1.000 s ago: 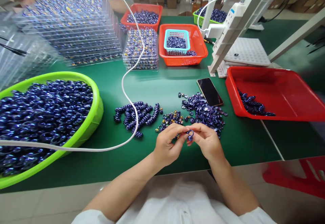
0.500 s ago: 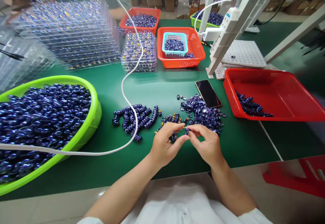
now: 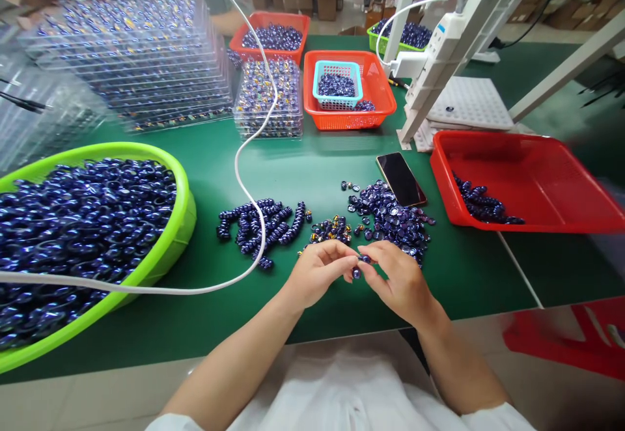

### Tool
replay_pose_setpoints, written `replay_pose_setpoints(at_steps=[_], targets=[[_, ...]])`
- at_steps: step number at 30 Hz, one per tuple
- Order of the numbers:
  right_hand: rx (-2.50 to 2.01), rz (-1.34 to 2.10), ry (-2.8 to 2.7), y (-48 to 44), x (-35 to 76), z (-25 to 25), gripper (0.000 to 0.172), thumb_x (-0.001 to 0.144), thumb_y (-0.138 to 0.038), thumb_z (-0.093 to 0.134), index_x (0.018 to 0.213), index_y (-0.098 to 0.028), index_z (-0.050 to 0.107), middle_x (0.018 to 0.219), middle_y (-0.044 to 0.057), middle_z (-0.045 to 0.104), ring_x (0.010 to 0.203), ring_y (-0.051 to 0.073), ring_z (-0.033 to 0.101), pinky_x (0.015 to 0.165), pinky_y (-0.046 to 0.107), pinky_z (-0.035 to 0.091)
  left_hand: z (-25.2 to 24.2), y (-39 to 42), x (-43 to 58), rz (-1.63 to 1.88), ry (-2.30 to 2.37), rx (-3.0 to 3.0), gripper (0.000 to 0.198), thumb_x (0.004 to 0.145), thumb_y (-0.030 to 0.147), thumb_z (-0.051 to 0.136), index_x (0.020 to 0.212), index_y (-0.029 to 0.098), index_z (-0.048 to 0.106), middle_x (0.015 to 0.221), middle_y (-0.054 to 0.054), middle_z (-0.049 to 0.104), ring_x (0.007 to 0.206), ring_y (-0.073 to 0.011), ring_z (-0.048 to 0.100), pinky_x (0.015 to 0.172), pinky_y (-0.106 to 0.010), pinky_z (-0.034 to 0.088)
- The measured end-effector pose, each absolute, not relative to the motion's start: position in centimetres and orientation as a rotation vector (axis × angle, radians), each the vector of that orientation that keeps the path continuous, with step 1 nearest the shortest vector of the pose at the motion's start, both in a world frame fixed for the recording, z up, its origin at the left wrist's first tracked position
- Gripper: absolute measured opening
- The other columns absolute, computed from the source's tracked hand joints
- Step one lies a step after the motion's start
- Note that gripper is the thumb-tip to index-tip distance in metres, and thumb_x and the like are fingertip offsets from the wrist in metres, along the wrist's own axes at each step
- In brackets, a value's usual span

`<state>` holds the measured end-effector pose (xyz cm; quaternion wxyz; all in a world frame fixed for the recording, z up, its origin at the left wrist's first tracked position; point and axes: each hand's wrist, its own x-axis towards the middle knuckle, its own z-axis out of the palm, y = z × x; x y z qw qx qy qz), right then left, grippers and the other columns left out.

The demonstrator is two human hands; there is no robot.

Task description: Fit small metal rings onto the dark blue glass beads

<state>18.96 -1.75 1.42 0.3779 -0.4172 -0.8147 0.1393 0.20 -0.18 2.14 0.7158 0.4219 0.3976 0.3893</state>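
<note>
My left hand [image 3: 317, 273] and my right hand [image 3: 401, 281] meet fingertip to fingertip over the near side of the table, both pinched. A small shiny dark-blue round piece [image 3: 364, 258] sits between the right thumb and fingers. Another glossy blue round piece [image 3: 356, 273] shows just below, at the left fingertips. Whether the two pieces are joined cannot be made out. Just beyond the hands lie a heap of loose blue caps [image 3: 390, 213] and a smaller group of blue-and-gold pieces [image 3: 332, 228]. Rows of stacked blue pieces [image 3: 263, 222] lie to the left.
A green basket [image 3: 183, 203] full of blue pieces stands at left, a white cable [image 3: 239, 157] crossing it. A phone [image 3: 401, 178] touches the cap heap. At right is a red tray [image 3: 537, 177]. Clear trays [image 3: 176, 79], an orange basket [image 3: 381, 86] and a metal post [image 3: 434, 66] stand behind.
Both hands have shifted slightly toward me and turned at the fingertips. A second blue piece now shows below the pinch. The heaps on the table look unchanged.
</note>
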Motion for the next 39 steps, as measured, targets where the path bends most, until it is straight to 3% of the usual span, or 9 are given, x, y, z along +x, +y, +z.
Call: replay_pose_setpoints(at_steps=[4,6,9,11,15,22,33,39], targets=[[-1.05,0.423,-2.138,-1.9,19.2,1.3,0.014,0.092,-0.015,0.058,0.106,-0.018,0.058,0.087,0.007,0.065,0.078,0.019,0.063,0.069,0.032,0.053,2.1,-0.2,0.2,0.819,0.874,0.936,0.022,0.079,0.033,0.075,0.08,0.012,0.068,0.066,-0.002,0.066,0.06,-0.011,0.06,0.062,-0.025,0.051],[-1.051,0.434,-2.137,-1.9,19.0,0.9,0.01,0.093,-0.016,0.056,0.102,-0.018,0.057,0.083,0.006,0.063,0.072,0.017,0.062,0.063,0.03,0.05,2.1,-0.4,0.2,0.842,0.907,0.984,0.025,0.076,0.033,0.078,0.088,0.013,0.068,0.078,-0.004,0.067,0.069,-0.0129,0.062,0.066,-0.026,0.053],[-1.04,0.406,-2.105,-2.0,18.7,0.4,0.007,0.093,-0.016,0.055,0.099,-0.018,0.056,0.078,0.005,0.063,0.065,0.016,0.06,0.057,0.028,0.046,1.9,-0.6,0.2,0.858,0.914,1.145,0.051,0.068,0.029,0.085,0.113,0.018,0.066,0.107,-0.008,0.064,0.089,-0.0178,0.063,0.076,-0.03,0.055],[-1.015,0.381,-2.091,-2.1,18.5,0.0,0.004,0.092,-0.015,0.054,0.095,-0.019,0.055,0.074,0.004,0.063,0.064,0.016,0.06,0.056,0.028,0.045,1.8,-0.7,0.3,0.821,0.871,1.257,0.055,0.069,0.028,0.084,0.121,0.02,0.065,0.115,-0.01,0.061,0.099,-0.0209,0.062,0.082,-0.032,0.054],[-0.966,0.321,-2.126,-2.3,18.5,-0.2,0.003,0.092,-0.016,0.053,0.091,-0.019,0.053,0.071,0.004,0.063,0.061,0.016,0.06,0.056,0.028,0.044,1.6,-0.8,0.7,0.794,0.799,1.269,0.04,0.075,0.028,0.079,0.113,0.017,0.07,0.107,-0.011,0.066,0.097,-0.022,0.063,0.084,-0.034,0.052],[-0.927,0.205,-2.129,-2.6,18.4,-0.2,0.004,0.093,-0.019,0.05,0.092,-0.019,0.053,0.065,0.002,0.06,0.056,0.016,0.057,0.053,0.028,0.043,1.5,-0.9,1.1,0.841,0.803,1.133,0.033,0.068,0.023,0.084,0.099,0.015,0.075,0.089,-0.006,0.065,0.081,-0.0166,0.061,0.073,-0.028,0.051],[-0.913,0.188,-2.13,-2.7,18.6,0.0,0.006,0.091,-0.017,0.052,0.096,-0.02,0.055,0.069,0.002,0.063,0.059,0.016,0.061,0.055,0.028,0.046,1.5,-1.2,1.2,0.84,0.802,1.092,0.033,0.067,0.026,0.085,0.097,0.015,0.077,0.087,-0.005,0.064,0.08,-0.0154,0.06,0.074,-0.028,0.049],[-0.883,0.16,-2.16,-2.8,18.3,0.0,0.004,0.092,-0.016,0.052,0.095,-0.018,0.055,0.068,0.003,0.063,0.058,0.016,0.06,0.055,0.029,0.044,1.2,-2.5,1.0,0.839,0.834,0.888,0.048,0.061,0.03,0.089,0.104,0.015,0.071,0.091,-0.006,0.068,0.082,-0.0162,0.065,0.08,-0.033,0.052]])
